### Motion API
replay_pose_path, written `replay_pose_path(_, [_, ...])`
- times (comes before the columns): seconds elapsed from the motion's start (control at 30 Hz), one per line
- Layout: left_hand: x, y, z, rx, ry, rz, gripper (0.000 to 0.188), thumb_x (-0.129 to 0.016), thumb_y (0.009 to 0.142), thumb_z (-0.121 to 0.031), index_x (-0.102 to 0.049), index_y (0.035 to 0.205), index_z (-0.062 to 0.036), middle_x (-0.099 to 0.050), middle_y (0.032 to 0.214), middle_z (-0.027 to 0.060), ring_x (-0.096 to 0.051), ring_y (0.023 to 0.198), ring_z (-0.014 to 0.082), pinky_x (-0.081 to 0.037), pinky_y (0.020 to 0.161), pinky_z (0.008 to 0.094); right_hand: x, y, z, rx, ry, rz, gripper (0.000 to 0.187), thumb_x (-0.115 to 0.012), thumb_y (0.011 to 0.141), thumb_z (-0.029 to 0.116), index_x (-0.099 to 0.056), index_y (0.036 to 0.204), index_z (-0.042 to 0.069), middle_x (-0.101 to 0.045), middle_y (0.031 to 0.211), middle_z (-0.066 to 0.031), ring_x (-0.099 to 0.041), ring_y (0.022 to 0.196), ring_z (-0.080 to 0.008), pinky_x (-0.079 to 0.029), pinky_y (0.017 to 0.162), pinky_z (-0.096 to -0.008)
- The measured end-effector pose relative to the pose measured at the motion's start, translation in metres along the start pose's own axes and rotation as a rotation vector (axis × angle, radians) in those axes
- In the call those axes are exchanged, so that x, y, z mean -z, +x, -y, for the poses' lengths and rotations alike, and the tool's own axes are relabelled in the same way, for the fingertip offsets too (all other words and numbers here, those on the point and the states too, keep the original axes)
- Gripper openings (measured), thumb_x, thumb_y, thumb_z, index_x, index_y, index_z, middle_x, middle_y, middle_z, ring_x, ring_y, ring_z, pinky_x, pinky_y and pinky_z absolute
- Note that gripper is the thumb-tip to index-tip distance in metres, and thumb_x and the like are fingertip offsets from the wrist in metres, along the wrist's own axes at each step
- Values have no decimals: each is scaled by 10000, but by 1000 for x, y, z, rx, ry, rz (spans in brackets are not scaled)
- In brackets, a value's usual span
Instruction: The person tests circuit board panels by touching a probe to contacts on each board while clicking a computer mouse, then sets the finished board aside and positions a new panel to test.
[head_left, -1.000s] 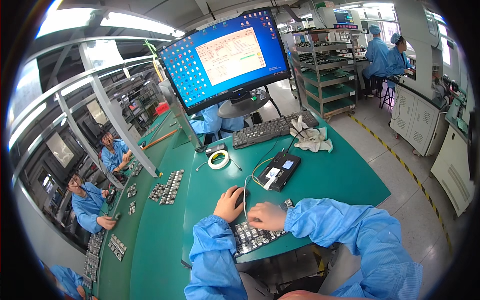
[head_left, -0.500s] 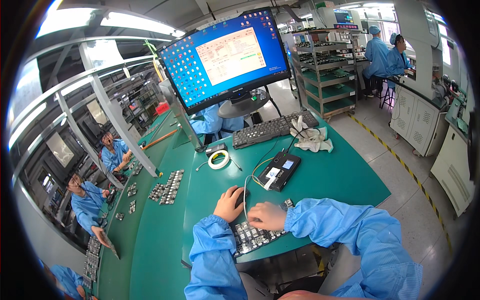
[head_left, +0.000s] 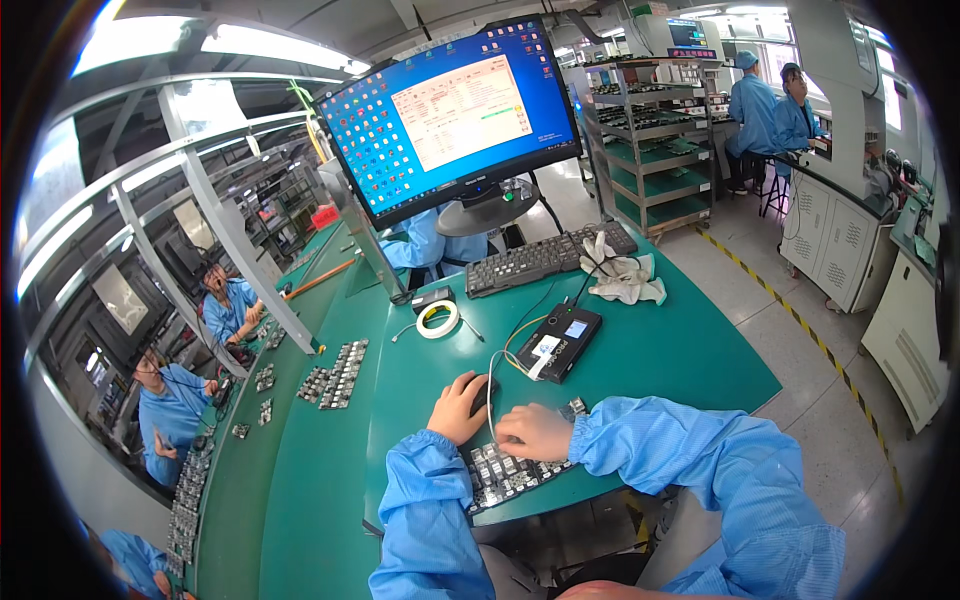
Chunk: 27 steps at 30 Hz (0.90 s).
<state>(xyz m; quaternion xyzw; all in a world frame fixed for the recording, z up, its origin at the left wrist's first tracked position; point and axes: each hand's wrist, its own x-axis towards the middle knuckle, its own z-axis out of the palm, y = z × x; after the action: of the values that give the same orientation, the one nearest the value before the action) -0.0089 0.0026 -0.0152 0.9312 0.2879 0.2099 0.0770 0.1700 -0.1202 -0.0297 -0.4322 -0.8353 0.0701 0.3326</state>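
Note:
My left hand (head_left: 458, 410) rests curled over a black computer mouse (head_left: 484, 394) on the green table. Just right of it, my right hand (head_left: 535, 432) has its fingers bent together at the end of a white cable (head_left: 489, 385). The cable's tip is hidden at the fingers. Beneath this hand lies a panel of small circuit boards (head_left: 500, 474), partly covered by it. From the panel's far side the cable runs up to a black box-shaped tester (head_left: 558, 343) with a small lit screen.
Behind the tester are a keyboard (head_left: 530, 266), white gloves (head_left: 628, 276), a tape roll (head_left: 437, 320) and a monitor (head_left: 455, 120). More circuit boards (head_left: 343, 376) lie on the left bench, where co-workers in blue sit. A shelf rack (head_left: 655, 150) stands beyond the table.
My hands, the mouse and the cable stay put. At the left bench, a co-worker has drawn a hand back toward the body, and the flat piece held there is out of sight.

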Motion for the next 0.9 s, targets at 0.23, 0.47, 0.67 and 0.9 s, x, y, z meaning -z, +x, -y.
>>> replay_pose_path(0.23, [-1,1,2,-6,-1,-2,565,-670,807,-230,-494,1339,-149,-464,1363,174,-520,1143,436,-455,974,477,0,1,-1,-5,-10,9,146,-654,843,260,-599,820,127,-610,778,-8,-603,812,-226,-442,752,-392])
replay_pose_path(0.47, [-2,-1,-3,-14,-2,-10,565,-671,808,-234,-495,1338,-150,-465,1364,168,-521,1140,435,-457,969,478,2,-3,2,20,-25,-19,141,-658,833,252,-589,804,132,-607,768,5,-601,796,-216,-437,739,-388])
replay_pose_path(0.67, [-2,-2,-6,20,-32,6,566,-678,808,-219,-503,1334,-106,-469,1353,195,-501,1155,435,-429,1001,463,21,-3,0,-59,-92,57,113,-639,782,216,-588,723,134,-630,729,-28,-625,797,-241,-421,751,-415])
replay_pose_path(0.9, [5,6,-3,20,-23,-10,571,-676,814,-235,-496,1345,-126,-456,1373,175,-497,1170,414,-424,1011,460,48,2,-19,-79,44,38,136,-656,760,193,-592,738,75,-632,780,-95,-616,815,-300,-475,726,-433])
